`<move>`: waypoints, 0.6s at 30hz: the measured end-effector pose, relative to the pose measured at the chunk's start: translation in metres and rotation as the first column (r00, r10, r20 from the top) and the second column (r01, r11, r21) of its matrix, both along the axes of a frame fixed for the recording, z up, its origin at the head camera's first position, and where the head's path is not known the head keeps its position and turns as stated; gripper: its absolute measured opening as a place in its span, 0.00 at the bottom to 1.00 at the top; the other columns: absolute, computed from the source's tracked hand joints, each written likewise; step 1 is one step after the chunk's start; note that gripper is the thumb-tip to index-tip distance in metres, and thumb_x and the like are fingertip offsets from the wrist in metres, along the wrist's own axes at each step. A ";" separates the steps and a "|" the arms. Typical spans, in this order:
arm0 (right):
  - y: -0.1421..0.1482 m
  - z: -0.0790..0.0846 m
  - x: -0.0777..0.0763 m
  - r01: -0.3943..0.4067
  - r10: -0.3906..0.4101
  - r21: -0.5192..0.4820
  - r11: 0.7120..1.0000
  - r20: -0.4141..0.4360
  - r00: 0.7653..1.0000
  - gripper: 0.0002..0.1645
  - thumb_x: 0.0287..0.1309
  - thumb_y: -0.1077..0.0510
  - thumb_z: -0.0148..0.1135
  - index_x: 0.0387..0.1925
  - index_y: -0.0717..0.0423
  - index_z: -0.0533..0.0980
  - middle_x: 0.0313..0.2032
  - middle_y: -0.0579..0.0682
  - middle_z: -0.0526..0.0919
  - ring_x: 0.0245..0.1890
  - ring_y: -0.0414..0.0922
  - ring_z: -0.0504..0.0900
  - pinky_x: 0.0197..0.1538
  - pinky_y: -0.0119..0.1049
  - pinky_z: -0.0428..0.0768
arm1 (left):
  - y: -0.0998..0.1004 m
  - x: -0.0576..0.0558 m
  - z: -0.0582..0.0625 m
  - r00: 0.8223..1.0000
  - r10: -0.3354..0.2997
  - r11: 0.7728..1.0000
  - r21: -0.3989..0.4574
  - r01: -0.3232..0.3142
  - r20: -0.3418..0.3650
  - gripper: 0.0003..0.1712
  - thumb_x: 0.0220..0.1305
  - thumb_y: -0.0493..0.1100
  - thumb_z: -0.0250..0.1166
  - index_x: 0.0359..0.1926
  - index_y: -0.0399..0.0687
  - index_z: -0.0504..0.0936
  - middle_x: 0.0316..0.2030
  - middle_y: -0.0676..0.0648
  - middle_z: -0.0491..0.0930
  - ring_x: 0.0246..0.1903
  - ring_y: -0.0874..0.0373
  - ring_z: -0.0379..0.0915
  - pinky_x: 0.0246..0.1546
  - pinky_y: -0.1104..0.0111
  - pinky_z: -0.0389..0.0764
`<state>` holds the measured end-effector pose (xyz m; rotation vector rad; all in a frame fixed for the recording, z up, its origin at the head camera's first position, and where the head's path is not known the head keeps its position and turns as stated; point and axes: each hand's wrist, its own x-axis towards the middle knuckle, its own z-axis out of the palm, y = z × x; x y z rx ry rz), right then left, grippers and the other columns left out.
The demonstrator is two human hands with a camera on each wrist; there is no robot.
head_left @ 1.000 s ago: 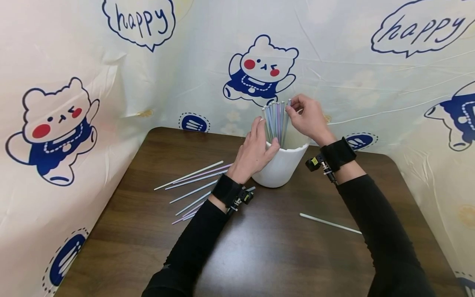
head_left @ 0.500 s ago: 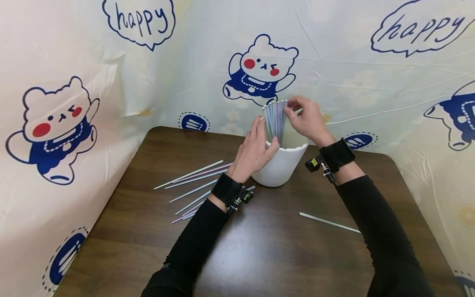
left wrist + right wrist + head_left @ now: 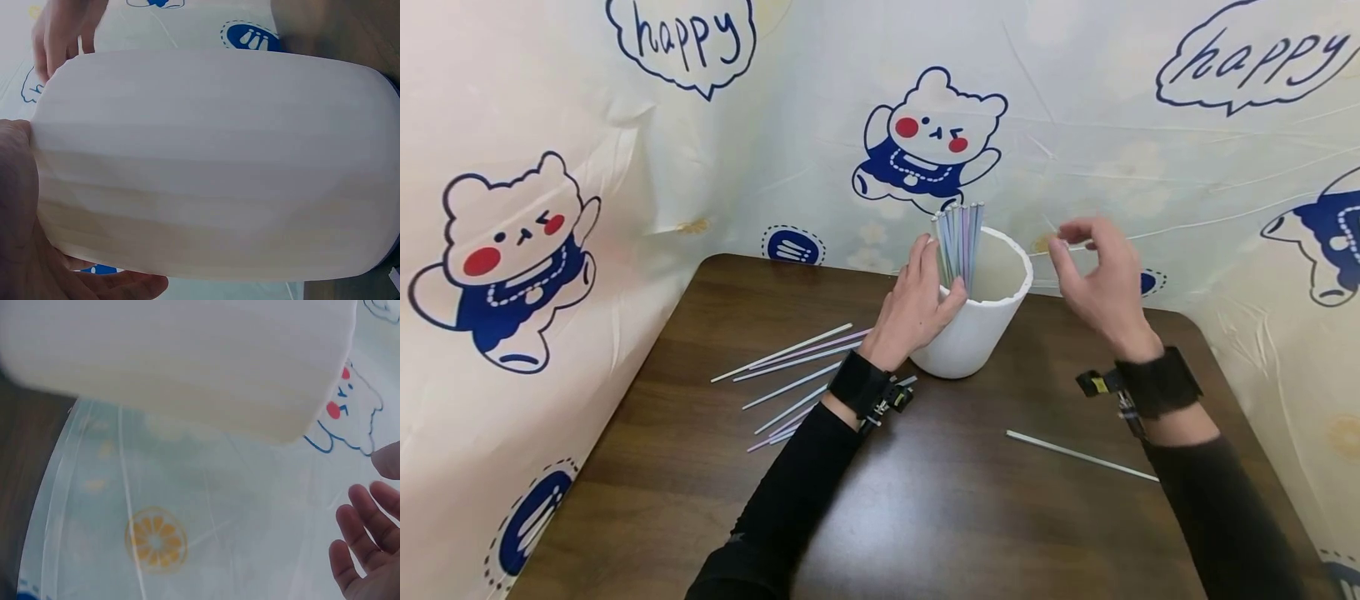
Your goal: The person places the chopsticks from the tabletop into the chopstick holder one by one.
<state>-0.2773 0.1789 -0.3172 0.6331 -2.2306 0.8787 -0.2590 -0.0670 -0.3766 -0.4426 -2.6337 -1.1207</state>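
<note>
A white tapered pot (image 3: 973,337) with an uneven rim stands toward the back of the table. My left hand (image 3: 916,312) grips it at the left side, thumb by the front of the rim and fingers wrapped round the side. The pot's pale wall fills most of the left wrist view. Inside it a bundle of thin pastel straws (image 3: 958,242) leans left, close to that hand; their lower ends are hidden. To the right of the pot, my right hand (image 3: 1097,279) is raised with loosely bent fingers and holds nothing. In the right wrist view its fingertips are spread apart.
Several loose straws (image 3: 797,354) lie fanned out on the brown table (image 3: 925,517), left of the pot and partly under my left forearm. A single pale straw (image 3: 1078,455) lies at the front right. Printed sheeting (image 3: 790,150) hangs round the table's back and sides.
My right hand has let go of a straw at the bundle's right edge and moved right, away from the pot. That straw now stands with the others. The left hand has not moved.
</note>
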 end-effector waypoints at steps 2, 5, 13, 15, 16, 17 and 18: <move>0.009 -0.006 0.016 -0.026 0.029 0.058 0.998 -0.044 0.999 0.12 0.62 0.64 0.65 0.44 0.70 0.79 0.41 0.65 0.84 0.44 0.57 0.79 0.52 0.28 0.68 | 0.001 0.000 -0.001 1.000 -0.002 1.000 0.005 0.002 0.000 0.43 0.73 0.58 0.47 0.79 0.42 0.48 0.80 0.42 0.45 0.63 0.42 0.69 0.56 0.50 0.80; 0.018 -0.019 0.036 -0.096 0.107 0.169 0.981 -0.054 0.993 0.10 0.55 0.66 0.71 0.39 0.66 0.82 0.36 0.60 0.86 0.39 0.53 0.80 0.50 0.28 0.70 | 0.001 0.000 -0.001 1.000 -0.006 1.000 0.006 0.006 0.009 0.43 0.73 0.59 0.47 0.79 0.43 0.48 0.80 0.42 0.44 0.64 0.43 0.68 0.56 0.50 0.80; 0.027 -0.076 0.069 -0.333 0.178 0.495 0.803 0.335 0.925 0.11 0.48 0.57 0.80 0.31 0.51 0.82 0.28 0.43 0.84 0.30 0.39 0.81 0.35 0.35 0.81 | 0.001 -0.001 -0.001 1.000 -0.005 1.000 0.005 0.005 -0.002 0.42 0.73 0.57 0.47 0.79 0.43 0.48 0.80 0.42 0.45 0.63 0.44 0.68 0.56 0.51 0.81; 0.029 -0.090 0.074 -0.383 0.139 0.540 0.750 0.438 0.888 0.13 0.49 0.53 0.79 0.32 0.50 0.82 0.28 0.43 0.84 0.30 0.38 0.81 0.34 0.34 0.81 | 0.000 -0.001 0.000 1.000 -0.007 1.000 0.007 0.007 -0.006 0.42 0.73 0.57 0.48 0.79 0.43 0.48 0.80 0.42 0.45 0.63 0.44 0.68 0.56 0.51 0.81; 0.030 -0.096 0.076 -0.411 0.123 0.548 0.728 0.486 0.865 0.14 0.49 0.52 0.79 0.32 0.51 0.82 0.29 0.43 0.84 0.30 0.39 0.80 0.34 0.35 0.81 | 0.000 0.000 0.000 1.000 -0.008 1.000 0.006 0.008 -0.006 0.42 0.73 0.57 0.47 0.79 0.43 0.48 0.80 0.42 0.45 0.63 0.44 0.68 0.56 0.51 0.81; 0.031 -0.101 0.078 -0.435 0.106 0.553 0.710 0.527 0.843 0.15 0.49 0.50 0.79 0.33 0.51 0.82 0.30 0.43 0.84 0.31 0.39 0.80 0.35 0.35 0.81 | 0.000 0.000 0.000 1.000 -0.010 1.000 0.006 0.010 -0.006 0.42 0.73 0.57 0.47 0.79 0.43 0.48 0.80 0.42 0.45 0.63 0.44 0.68 0.56 0.51 0.81; 0.032 -0.106 0.080 -0.455 0.088 0.555 0.696 0.564 0.821 0.15 0.49 0.49 0.79 0.34 0.51 0.83 0.31 0.43 0.85 0.32 0.38 0.80 0.36 0.35 0.80 | 0.000 -0.001 -0.001 1.000 -0.011 1.000 0.004 0.011 -0.005 0.42 0.73 0.57 0.47 0.79 0.43 0.48 0.80 0.42 0.45 0.63 0.44 0.68 0.56 0.51 0.81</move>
